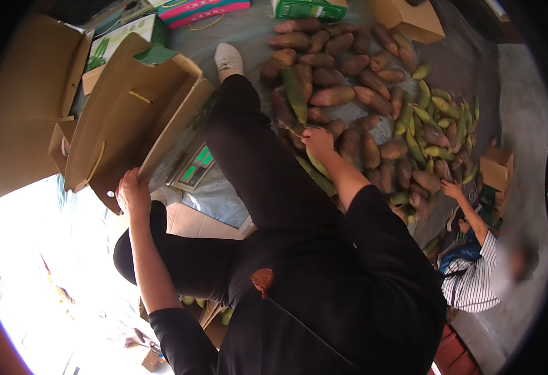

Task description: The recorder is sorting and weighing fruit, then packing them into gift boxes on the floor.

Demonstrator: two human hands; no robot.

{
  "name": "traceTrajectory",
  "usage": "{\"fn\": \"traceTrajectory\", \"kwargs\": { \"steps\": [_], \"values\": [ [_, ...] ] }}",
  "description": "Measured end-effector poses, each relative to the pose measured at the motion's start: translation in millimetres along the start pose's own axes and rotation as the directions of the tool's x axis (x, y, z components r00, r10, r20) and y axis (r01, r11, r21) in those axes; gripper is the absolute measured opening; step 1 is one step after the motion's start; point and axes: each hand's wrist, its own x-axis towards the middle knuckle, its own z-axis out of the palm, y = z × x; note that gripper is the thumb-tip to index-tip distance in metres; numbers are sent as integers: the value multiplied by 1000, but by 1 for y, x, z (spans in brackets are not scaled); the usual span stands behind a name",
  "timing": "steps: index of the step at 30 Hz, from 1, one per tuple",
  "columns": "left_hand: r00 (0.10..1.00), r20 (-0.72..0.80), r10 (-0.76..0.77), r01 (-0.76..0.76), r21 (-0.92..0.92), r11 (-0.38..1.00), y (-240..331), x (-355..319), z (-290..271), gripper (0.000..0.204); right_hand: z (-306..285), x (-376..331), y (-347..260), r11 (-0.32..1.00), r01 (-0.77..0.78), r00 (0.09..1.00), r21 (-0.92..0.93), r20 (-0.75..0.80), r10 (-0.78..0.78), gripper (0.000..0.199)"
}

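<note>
My left hand (pixel 134 195) has its fingers closed on the near edge of an open cardboard box (pixel 121 119) with yellow cord handles. Beside that box is a scale (pixel 194 167) with a lit green display, partly covered by the box. My right hand (pixel 319 145) is closed around the stem end of a long green fruit (pixel 315 165), whose thin stem pokes out past the fingers. Just beyond it lies another long green fruit (pixel 294 95), on a spread of reddish-brown elongated fruits (pixel 333 96).
Green elongated fruits (pixel 439 122) lie mixed with brown ones at the right. A person in a striped shirt (pixel 474 275) reaches a hand (pixel 454 190) into them. Small cardboard boxes (pixel 496 169) stand behind. A green box (pixel 310 9) and a cardboard box (pixel 408 20) sit at the far side.
</note>
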Motion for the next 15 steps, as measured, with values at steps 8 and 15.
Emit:
{"fn": "traceTrajectory", "kwargs": {
  "steps": [8,15],
  "values": [
    [999,-41,12,-12,8,1000,1,-2,0,26,-34,-13,76,769,-47,958,638,-190,216,21],
    [1000,-14,20,-21,-36,999,6,-4,0,27,-75,-35,93,674,124,886,728,-387,254,17]
  ]
}}
